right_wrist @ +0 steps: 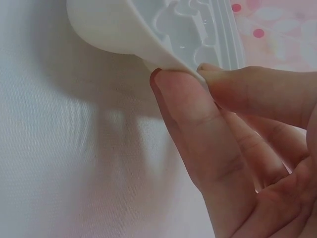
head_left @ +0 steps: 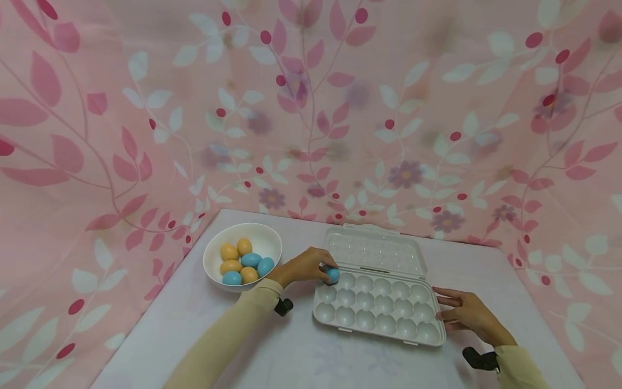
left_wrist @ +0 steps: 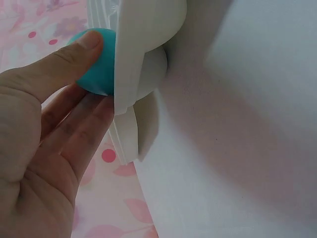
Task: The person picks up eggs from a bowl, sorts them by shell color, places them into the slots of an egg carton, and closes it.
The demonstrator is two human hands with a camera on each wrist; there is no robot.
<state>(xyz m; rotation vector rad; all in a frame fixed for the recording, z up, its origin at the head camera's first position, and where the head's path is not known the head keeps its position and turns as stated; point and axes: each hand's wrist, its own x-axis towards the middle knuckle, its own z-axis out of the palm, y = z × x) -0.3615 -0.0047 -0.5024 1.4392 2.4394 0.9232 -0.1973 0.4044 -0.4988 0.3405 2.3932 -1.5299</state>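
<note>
In the head view, a light plastic egg tray (head_left: 374,330) lies on the table with its lid folded back and rows of round cups facing up. My left hand (head_left: 307,265) holds a blue egg (head_left: 332,275) at the tray's back left corner cup. The left wrist view shows the thumb (left_wrist: 74,57) on the egg, with the other fingers behind it at the tray's rim. At the tray's right edge, my right hand (head_left: 470,312) pinches the rim (right_wrist: 185,67), thumb above and a finger below. The other cups hold nothing.
Left of the tray stands a white bowl (head_left: 267,237) with several blue and yellow-orange eggs (head_left: 230,266). The hinged lid (head_left: 374,249) lies back toward the pink floral cloth (head_left: 311,108) behind the white-covered table (head_left: 272,356). Each wrist carries a small black device (head_left: 284,307).
</note>
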